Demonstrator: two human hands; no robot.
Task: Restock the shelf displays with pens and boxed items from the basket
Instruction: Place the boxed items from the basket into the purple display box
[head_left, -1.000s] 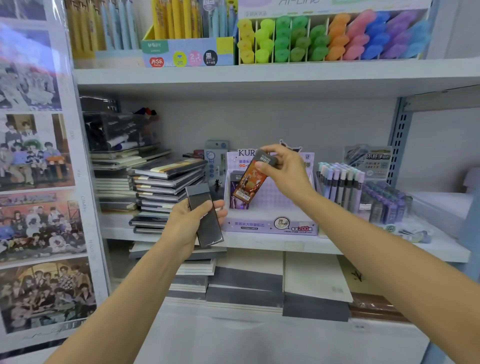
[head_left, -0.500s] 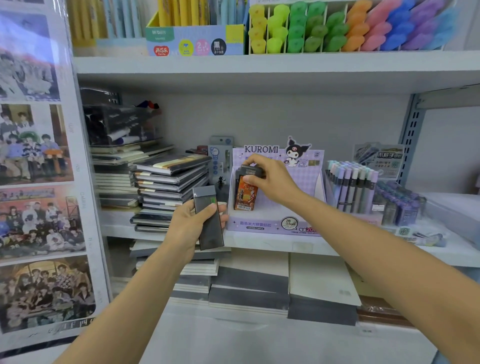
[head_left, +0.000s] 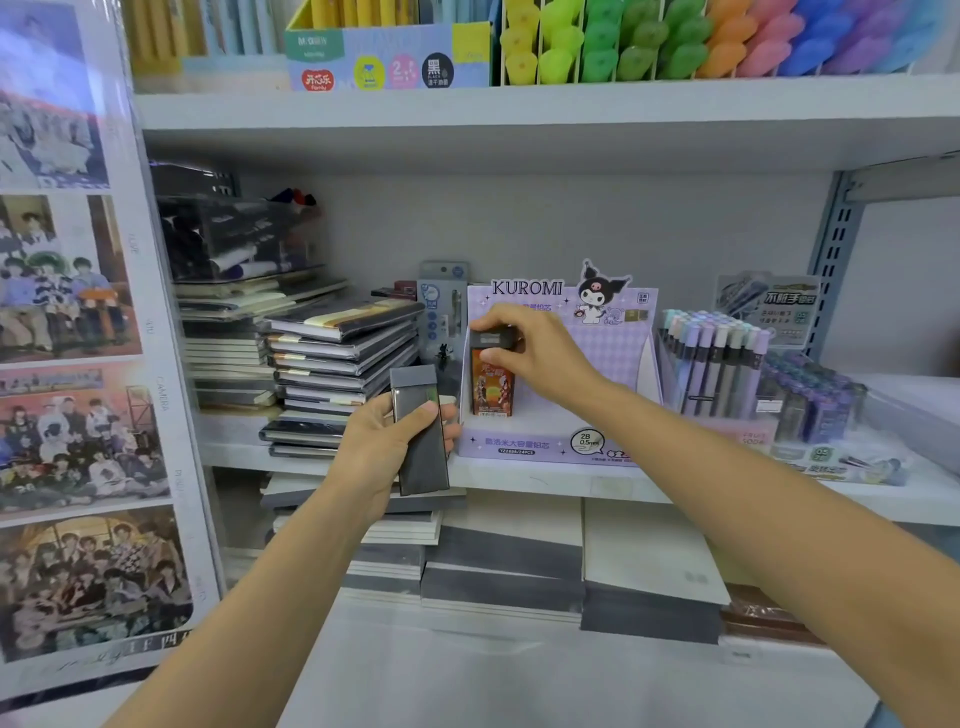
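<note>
Head view: the right grip (head_left: 540, 358) pinches the dark top of an orange box (head_left: 491, 389), which stands upright at the left side of the Kuromi display (head_left: 613, 358) on the shelf (head_left: 571, 483). Seat it flat and square against the display's left wall before releasing (it looks tall, narrow and probably tippy). Its front bears printed figures. The left grip (head_left: 382, 447) clasps a slim dark box (head_left: 422, 436).

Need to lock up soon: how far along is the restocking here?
Early, it seems. The orange box stands upright in the Kuromi display, with the right hand pinching its top, not yet released. The left hand holds a dark box waiting to go in. The rest of the display looks bare; remaining stock is out of view.
</note>
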